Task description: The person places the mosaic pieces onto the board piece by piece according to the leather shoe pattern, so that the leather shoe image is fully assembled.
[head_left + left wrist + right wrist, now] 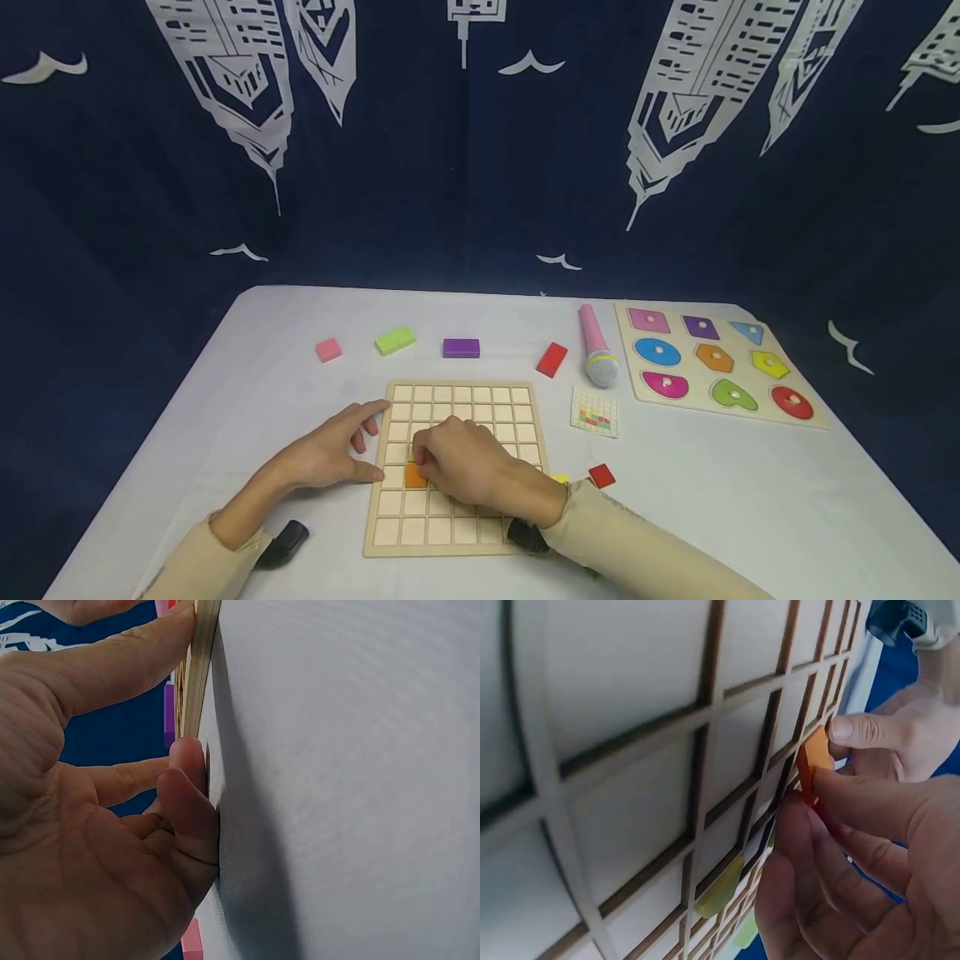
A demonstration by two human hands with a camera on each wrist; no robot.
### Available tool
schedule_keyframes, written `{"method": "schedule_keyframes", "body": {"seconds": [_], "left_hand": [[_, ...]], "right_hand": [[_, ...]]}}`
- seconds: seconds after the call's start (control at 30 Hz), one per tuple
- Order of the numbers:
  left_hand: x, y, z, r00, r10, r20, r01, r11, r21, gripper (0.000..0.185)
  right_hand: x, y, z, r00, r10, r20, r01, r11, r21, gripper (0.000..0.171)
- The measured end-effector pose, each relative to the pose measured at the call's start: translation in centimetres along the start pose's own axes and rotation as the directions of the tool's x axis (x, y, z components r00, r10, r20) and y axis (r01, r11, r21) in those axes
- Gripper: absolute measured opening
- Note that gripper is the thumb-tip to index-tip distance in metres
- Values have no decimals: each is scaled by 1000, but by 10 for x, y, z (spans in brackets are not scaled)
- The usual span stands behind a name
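Note:
A wooden grid board (442,550) lies on the white table, its square cells framed by raised strips. Over its left half, my right hand (468,462) pinches an orange tile (814,759) between thumb and fingers, low over the cells. In the head view the orange tile (415,476) shows beside the fingertips. A yellow piece (720,887) sits on the grid close by, mostly hidden by the hand in the head view. My left hand (330,454) has its fingers spread, with thumb and index fingertip at the board's left edge (196,682).
Behind the board lie pink (328,350), green (394,341), purple (461,348) and red (552,360) blocks. Right of it are a pattern card (595,412), a toy microphone (597,350), a shape puzzle (720,412) and a red tile (602,476). My right forearm partly covers loose pieces.

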State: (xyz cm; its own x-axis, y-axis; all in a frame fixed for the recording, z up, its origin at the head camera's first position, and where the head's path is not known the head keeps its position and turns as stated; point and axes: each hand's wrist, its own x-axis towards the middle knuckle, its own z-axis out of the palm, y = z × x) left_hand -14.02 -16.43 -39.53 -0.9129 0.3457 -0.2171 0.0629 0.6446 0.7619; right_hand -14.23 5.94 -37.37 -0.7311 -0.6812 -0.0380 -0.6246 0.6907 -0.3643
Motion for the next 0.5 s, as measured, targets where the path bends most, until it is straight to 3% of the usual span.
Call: {"method": "schedule_keyframes", "body": {"seconds": [0.17, 0.4, 0.5], "left_hand": [[1, -1, 0, 1000, -3, 3, 3, 1000, -8, 96], [1, -1, -1, 1000, 23, 3, -23, 1000, 1, 92], [1, -1, 0, 1000, 10, 3, -10, 1000, 2, 93]], "right_hand": [[-8, -4, 1, 1000, -20, -18, 19, 998, -63, 8], [-31, -9, -3, 997, -39, 64, 51, 979, -196, 24], [-43, -3, -8, 997, -40, 69, 49, 990, -133, 26]]}}
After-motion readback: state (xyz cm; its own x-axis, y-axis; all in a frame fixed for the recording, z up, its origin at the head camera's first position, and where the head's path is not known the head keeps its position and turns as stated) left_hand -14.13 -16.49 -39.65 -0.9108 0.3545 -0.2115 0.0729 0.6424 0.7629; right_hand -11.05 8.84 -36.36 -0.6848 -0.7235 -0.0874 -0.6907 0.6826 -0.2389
